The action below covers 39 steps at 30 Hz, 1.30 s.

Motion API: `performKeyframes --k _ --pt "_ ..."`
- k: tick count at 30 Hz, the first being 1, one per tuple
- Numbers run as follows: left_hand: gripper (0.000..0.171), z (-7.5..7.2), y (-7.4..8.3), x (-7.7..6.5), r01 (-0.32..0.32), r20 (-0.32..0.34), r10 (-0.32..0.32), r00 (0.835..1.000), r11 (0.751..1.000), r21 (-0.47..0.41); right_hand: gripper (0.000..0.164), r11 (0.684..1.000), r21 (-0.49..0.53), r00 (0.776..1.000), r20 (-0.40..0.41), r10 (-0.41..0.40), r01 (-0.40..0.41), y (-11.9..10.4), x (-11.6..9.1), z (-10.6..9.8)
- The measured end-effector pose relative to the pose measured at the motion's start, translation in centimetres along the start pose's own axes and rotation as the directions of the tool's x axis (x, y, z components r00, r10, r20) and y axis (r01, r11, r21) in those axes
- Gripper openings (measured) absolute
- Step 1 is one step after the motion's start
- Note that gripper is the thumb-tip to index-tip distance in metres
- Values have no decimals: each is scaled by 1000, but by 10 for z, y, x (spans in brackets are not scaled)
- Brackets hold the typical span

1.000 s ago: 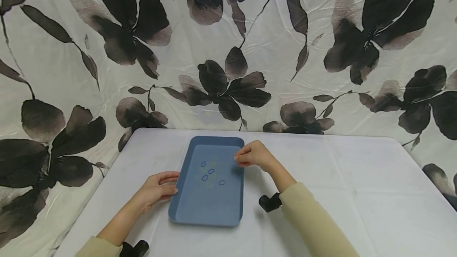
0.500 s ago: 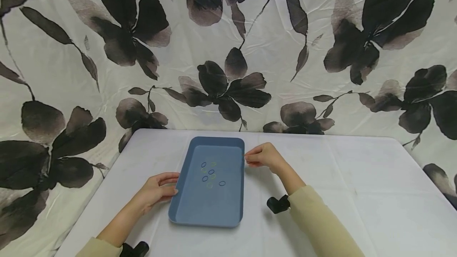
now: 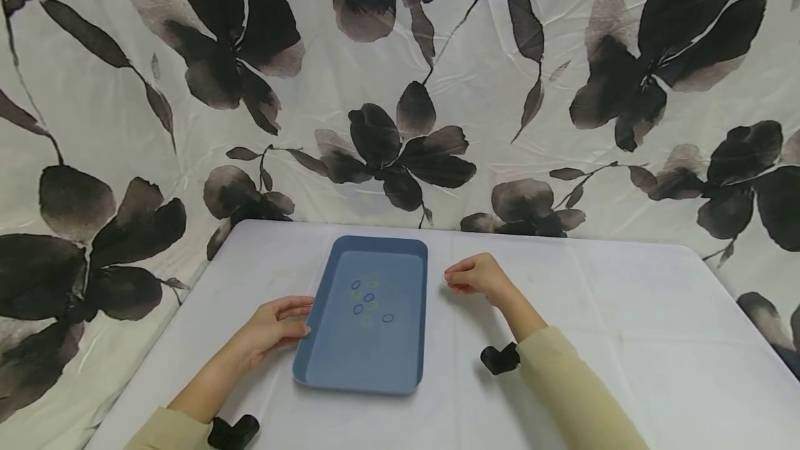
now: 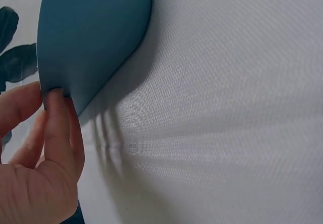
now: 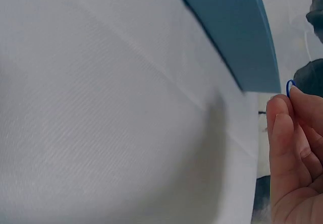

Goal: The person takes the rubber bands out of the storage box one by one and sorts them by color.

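A blue-grey rectangular tray (image 3: 359, 367) lies on the white table, with several thin blue rubber bands (image 3: 383, 318) and yellow-green rubber bands (image 3: 373, 284) spread over its middle. At the tray's left rim, my left hand (image 3: 265, 335) pinches the edge between thumb and fingers, as the left wrist view shows. Past the right rim, my right hand (image 3: 481, 275) is above the table, holding a small blue rubber band (image 5: 287, 88) between thumb and fingertip. Only part of that loop sticks out from the fingers.
White cloth covers the table (image 3: 594, 318), which stretches far to the right of the tray. Behind it hangs a white curtain (image 3: 312, 89) with dark flowers. A black wrist camera (image 3: 500, 360) sits below the right wrist, another (image 3: 234, 432) below the left.
My right hand has moved right, from over the tray's right rim to the table beside it, carrying the rubber band. My left hand stays on the rim; the head view shifted slightly.
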<state>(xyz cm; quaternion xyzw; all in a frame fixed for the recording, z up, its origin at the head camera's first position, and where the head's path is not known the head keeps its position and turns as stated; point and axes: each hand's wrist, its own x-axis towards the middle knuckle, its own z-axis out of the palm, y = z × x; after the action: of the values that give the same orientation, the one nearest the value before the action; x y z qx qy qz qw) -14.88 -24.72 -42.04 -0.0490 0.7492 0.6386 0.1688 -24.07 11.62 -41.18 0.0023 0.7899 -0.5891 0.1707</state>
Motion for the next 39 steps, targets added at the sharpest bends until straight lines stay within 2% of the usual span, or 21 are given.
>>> performKeyframes --k 7,17,28,33,39 --pt "63 -3 1 1 1 34 -1 999 1000 6 21 999 -19 999 -41 29 -30 15 6 -3" --pt "65 -4 0 2 13 48 -13 999 1000 1 16 996 -54 995 -78 64 -68 30 10 3" --pt "65 -4 -1 4 0 57 1 998 1000 -5 12 993 -94 994 -86 62 -70 28 13 4" --pt "65 -4 0 3 -1 49 1 999 1000 -2 10 994 -108 999 -35 25 -28 28 14 1" --pt "65 -5 0 2 -1 54 1 999 1000 -4 14 987 -147 997 -55 57 -65 23 11 -1"
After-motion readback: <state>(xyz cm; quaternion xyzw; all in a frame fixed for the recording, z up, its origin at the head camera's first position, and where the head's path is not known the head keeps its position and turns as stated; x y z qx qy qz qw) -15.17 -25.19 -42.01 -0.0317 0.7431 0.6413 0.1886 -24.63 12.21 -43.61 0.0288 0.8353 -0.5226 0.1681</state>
